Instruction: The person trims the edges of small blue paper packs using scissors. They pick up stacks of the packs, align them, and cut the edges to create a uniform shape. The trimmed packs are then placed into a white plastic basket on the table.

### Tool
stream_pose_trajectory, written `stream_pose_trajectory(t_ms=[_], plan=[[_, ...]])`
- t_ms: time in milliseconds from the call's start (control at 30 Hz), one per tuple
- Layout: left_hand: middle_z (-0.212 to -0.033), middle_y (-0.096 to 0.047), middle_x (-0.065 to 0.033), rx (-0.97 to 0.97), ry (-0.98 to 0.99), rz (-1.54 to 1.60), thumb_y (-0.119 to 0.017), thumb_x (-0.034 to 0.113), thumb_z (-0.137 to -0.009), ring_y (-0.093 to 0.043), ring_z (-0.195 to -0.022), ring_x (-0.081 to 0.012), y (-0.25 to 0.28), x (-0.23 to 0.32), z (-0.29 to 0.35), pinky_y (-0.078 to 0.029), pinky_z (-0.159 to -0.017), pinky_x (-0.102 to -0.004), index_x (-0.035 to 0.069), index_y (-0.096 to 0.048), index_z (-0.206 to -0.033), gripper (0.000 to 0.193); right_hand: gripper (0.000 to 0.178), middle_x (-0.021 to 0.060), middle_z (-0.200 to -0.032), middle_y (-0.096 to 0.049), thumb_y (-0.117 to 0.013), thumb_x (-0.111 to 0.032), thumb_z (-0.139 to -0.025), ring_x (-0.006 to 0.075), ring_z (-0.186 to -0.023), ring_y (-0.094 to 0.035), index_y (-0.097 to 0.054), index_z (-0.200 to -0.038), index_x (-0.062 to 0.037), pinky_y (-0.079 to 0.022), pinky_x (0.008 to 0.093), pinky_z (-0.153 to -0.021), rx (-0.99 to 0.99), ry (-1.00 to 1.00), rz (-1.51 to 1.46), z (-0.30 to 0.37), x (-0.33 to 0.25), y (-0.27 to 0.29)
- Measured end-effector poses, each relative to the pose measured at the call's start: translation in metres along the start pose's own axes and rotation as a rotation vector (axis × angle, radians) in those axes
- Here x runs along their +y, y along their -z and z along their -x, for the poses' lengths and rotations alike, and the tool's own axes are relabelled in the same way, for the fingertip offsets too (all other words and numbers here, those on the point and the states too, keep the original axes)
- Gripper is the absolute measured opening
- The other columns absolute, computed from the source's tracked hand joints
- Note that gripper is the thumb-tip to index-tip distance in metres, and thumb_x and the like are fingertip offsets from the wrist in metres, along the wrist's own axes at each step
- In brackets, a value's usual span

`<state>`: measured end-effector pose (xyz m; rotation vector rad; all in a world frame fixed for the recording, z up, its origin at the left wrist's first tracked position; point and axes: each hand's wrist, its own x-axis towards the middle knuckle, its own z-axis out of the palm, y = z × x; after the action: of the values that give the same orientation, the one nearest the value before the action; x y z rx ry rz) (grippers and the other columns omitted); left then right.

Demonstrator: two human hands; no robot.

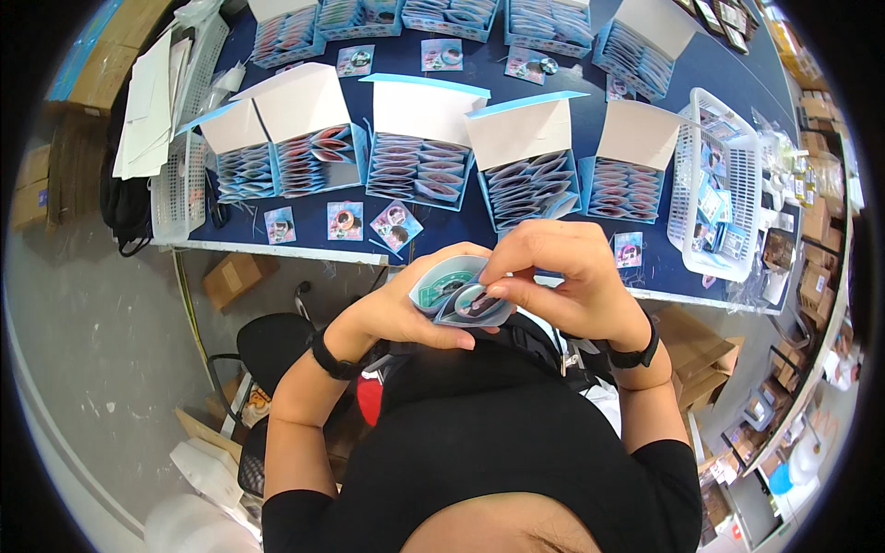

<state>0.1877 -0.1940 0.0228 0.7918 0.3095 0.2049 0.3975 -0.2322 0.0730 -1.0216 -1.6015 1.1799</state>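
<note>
Over the table's near edge, my left hand (395, 309) holds a small light-blue packet (417, 282) with its mouth spread apart. A green round print (446, 288) shows inside it. My right hand (572, 276) pinches the upper edge of a round picture badge (472, 302) between thumb and fingers, at the packet's mouth. The badge's lower part sits within the packet. Just beyond my hands stand lidded boxes of upright packets, the nearest being an open box (530, 195). Square cards with round badges, such as one card (396, 227), lie before the boxes.
More packet boxes (550, 26) line the back of the blue table (433, 89). A white basket (751, 207) with cards stands at the right, another basket (175, 207) and white sheets (146, 111) at the left. A black chair (275, 346) and cardboard box (237, 276) are below the edge.
</note>
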Motion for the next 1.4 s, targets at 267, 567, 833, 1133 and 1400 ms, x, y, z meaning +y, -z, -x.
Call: stream_pose_trajectory(t_ms=[267,567,833,1133,1400], plan=[[-0.117,-0.052,-0.0048,0.001,-0.089,-0.219,-0.081,0.007,-0.066,-0.051,-0.108,-0.0147,0.010,0.021,0.016,-0.038,-0.096,-0.0283,0.004,-0.044,-0.124,0.070,0.015,0.0057,-0.100,-0.055,-0.074,-0.011,-0.073,0.0137,-0.066,-0.052,-0.063,-0.082,-0.0073,-0.044,0.0259,-0.059,-0.148,0.154,0.144,-0.013,-0.005,-0.008],[-0.128,-0.041,-0.0086,0.076,-0.107,0.286,-0.085,0.015,-0.063,-0.043,-0.122,-0.0228,0.051,0.034,0.095,-0.042,-0.101,-0.0433,0.007,-0.039,-0.127,0.079,0.019,0.0084,-0.098,-0.059,-0.074,-0.001,-0.067,0.0134,-0.069,-0.056,-0.063,-0.082,-0.0054,-0.047,0.0256,-0.060,-0.125,0.206,0.185,-0.064,0.006,-0.081],[-0.128,-0.045,-0.0163,0.503,-0.167,0.025,-0.071,0.010,-0.076,-0.048,-0.118,-0.0280,0.134,0.058,0.274,-0.047,-0.093,-0.0430,0.005,-0.041,-0.124,0.057,0.012,0.0073,-0.078,-0.059,-0.069,0.002,-0.073,0.0153,-0.059,-0.056,-0.060,-0.082,-0.0007,-0.044,0.0252,-0.052,0.034,0.103,0.251,-0.164,0.062,-0.185],[-0.120,-0.044,-0.0124,0.616,-0.345,0.145,-0.071,0.013,-0.066,-0.041,-0.125,-0.0268,0.184,0.058,0.381,-0.037,-0.102,-0.0471,0.003,-0.034,-0.132,0.076,0.008,0.0131,-0.080,-0.059,-0.063,-0.007,-0.078,0.0339,-0.070,-0.060,-0.058,-0.083,-0.0015,-0.049,0.0389,-0.061,0.012,0.145,0.570,-0.224,0.158,-0.292],[-0.117,-0.042,-0.0073,0.522,-0.343,0.173,-0.074,0.010,-0.064,-0.045,-0.119,-0.0246,0.211,0.066,0.394,-0.046,-0.095,-0.0418,0.004,-0.037,-0.127,0.073,0.005,0.0129,-0.082,-0.055,-0.057,-0.003,-0.077,0.0332,-0.069,-0.059,-0.055,-0.082,-0.0021,-0.049,0.0386,-0.058,0.035,0.171,0.801,-0.230,0.166,-0.300]])
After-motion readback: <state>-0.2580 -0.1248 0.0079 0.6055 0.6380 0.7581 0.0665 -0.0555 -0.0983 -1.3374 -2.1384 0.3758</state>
